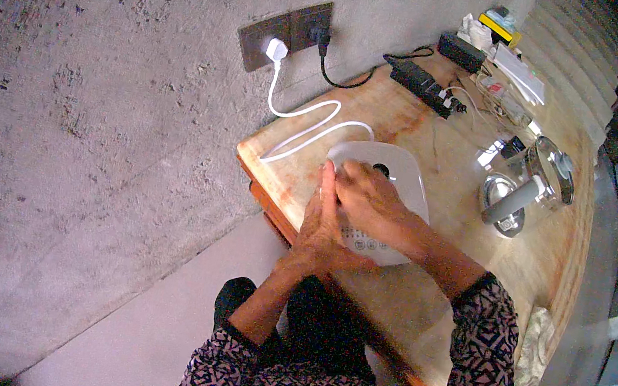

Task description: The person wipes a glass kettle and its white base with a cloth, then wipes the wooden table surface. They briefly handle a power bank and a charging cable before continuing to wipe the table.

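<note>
A white kitchen appliance (411, 179) with a rounded body, a small dark round part on top and printed control marks stands at the near edge of the table. Against its left side lies my left hand (324, 232), fingers extended forward and thumb spread along the appliance's near side. My right hand (369, 196) rests over the appliance's top with its fingers curled, close to the left fingertips. Whether the right fingers grip anything is hidden. From behind the appliance a white power cord (320, 125) loops to a white plug (276, 50) in the wall socket.
On the table (454, 155), a glass jug (554, 177) with a grey handle stands at the right. Toward the back are a black power strip (420, 83), a black box (461, 52), tangled cables and papers (518, 75). A cloth (533, 356) hangs at the right edge; the wall is at left.
</note>
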Tool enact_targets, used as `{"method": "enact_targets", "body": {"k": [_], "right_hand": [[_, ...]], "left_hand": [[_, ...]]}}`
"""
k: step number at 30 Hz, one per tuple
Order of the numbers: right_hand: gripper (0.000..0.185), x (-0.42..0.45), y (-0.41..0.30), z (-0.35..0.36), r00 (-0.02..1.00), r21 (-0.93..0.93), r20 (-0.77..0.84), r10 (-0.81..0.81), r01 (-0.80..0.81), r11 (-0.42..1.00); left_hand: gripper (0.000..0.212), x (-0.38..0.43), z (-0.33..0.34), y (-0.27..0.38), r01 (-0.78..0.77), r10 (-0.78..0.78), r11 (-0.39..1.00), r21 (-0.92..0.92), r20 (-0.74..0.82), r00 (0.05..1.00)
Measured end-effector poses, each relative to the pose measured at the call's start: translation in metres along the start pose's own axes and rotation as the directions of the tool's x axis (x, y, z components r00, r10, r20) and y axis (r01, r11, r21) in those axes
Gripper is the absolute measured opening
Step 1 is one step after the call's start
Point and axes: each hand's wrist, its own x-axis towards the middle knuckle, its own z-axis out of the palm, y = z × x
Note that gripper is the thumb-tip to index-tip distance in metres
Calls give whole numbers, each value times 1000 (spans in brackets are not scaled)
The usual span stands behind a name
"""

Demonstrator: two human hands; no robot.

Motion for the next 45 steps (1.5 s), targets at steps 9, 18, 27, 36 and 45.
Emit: {"method": "enact_targets", "body": {"k": [9,18,27,36,45], "right_hand": [[32,-71,-23,-30,963,-202,-209,-169,127,971],[24,28,17,0,990,-543,-134,44,-110,832],[31,12,7,25,947,-248,-322,-2,-83,965],[36,-88,-17,1,972,55,-232,21,-8,998],[31,-88,39,9,823,-4,-464,327,-371,929]], "left_hand": [[142,-1,3,-1,-10,10,996,-89,-9,1000],[147,-7,1,1,11,-12,960,279,0,1000],[147,-10,6,-11,16,-8,911,412,-22,1000],[143,-8,12,-17,0,7,930,367,-17,1000],[142,-8,4,2,60,-75,924,378,27,997]]}}
